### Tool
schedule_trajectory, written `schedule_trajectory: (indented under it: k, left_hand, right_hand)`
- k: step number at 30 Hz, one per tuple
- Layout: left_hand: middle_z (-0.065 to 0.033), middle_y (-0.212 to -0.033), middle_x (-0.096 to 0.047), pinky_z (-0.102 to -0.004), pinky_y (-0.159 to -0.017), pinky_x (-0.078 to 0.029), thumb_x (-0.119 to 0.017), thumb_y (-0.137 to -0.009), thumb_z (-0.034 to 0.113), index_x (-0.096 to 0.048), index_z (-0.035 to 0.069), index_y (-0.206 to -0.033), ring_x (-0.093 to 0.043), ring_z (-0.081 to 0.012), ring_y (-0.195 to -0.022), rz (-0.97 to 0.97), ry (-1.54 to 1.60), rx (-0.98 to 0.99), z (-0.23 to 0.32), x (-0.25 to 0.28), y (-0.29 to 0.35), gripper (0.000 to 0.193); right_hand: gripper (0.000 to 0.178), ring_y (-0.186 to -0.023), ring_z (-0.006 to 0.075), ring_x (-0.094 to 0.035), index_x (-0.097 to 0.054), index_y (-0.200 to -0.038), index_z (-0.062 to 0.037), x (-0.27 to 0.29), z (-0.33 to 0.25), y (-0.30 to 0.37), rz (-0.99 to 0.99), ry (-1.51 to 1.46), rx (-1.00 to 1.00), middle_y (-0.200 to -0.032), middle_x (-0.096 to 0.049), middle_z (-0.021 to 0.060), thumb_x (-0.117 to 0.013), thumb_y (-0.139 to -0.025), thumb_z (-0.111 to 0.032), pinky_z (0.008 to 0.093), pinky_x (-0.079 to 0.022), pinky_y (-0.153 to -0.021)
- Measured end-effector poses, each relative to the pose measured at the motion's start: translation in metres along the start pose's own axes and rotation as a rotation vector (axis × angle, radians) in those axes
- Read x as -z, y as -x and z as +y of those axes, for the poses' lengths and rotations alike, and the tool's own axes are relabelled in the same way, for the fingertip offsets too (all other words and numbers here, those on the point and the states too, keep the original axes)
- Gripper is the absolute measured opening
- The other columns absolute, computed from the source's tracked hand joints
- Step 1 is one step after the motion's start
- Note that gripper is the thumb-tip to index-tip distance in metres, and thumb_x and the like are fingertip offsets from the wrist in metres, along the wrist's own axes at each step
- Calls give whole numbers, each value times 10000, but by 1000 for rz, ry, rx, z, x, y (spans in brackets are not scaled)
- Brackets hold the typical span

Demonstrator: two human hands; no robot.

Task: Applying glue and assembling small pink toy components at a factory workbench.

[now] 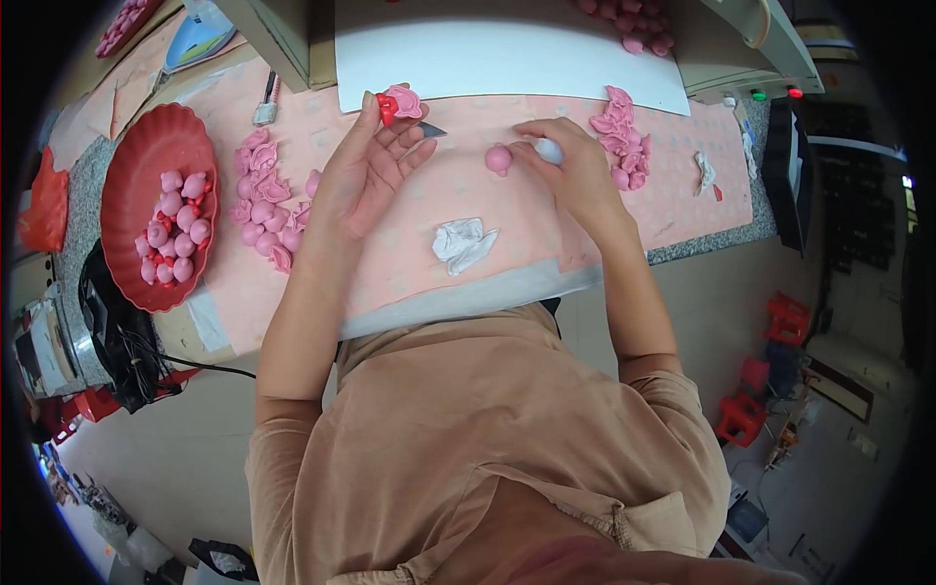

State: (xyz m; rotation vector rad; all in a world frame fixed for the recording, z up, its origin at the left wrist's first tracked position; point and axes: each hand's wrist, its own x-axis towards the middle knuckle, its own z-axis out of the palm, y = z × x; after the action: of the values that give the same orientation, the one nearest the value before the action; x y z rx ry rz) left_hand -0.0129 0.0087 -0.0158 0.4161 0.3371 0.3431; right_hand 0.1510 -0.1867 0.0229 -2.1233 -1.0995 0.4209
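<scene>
My left hand (369,166) is raised over the table. Its thumb and forefinger pinch a small pink-and-red piece (400,103) with a ruffled pink end; the other fingers are loosely curled. A dark pointed blade tip (432,130) shows beside those fingers; whether it is held or lying there I cannot tell. My right hand (577,164) is closed round a white rounded object (549,150), mostly hidden by the fingers. Close to its thumb is a pink ball-shaped piece (498,159). Nearer me lies a crumpled white tissue (464,245).
A red scalloped tray (121,210) at left holds several pink balls with red bits. Pink pieces (261,185) lie beside it, and others (619,132) at right. A white sheet (497,49) lies inside an open-fronted box (726,58) at the back.
</scene>
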Motion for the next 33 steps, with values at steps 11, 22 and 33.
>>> schedule_trajectory:
  k: [11, 22, 33]
  left_hand:
    - [-102, -997, -635, -360, -901, -550, -554, -959, 273, -558, 5, -1137, -632, -171, -892, 27, 50, 48, -5, 0, 1, 322]
    - [-121, -1054, -639, -325, -886, -551, -458, -998, 319, -527, -2, -1199, -636, -176, -964, -12, -109, 49, -13, -7, 4, 386]
    - [-102, -1045, -646, -336, -909, -525, -467, -998, 298, -555, 31, -1196, -630, -189, -979, -51, -255, -17, -14, -5, 4, 344]
  right_hand:
    - [271, -877, 235, -635, -663, -1036, -30, -22, -11, 1, -34, 28, 181, -985, -633, 106, -728, -779, -87, 317, -508, -771]
    - [341, -791, 114, -570, -671, -1116, -72, -33, -54, -27, 78, -273, 323, -986, -606, 43, -734, -782, -45, 239, -486, -702]
    - [323, -825, 199, -619, -668, -1107, -106, -45, -48, -36, 97, -180, 421, -969, -596, 70, -731, -791, -82, 300, -519, -692]
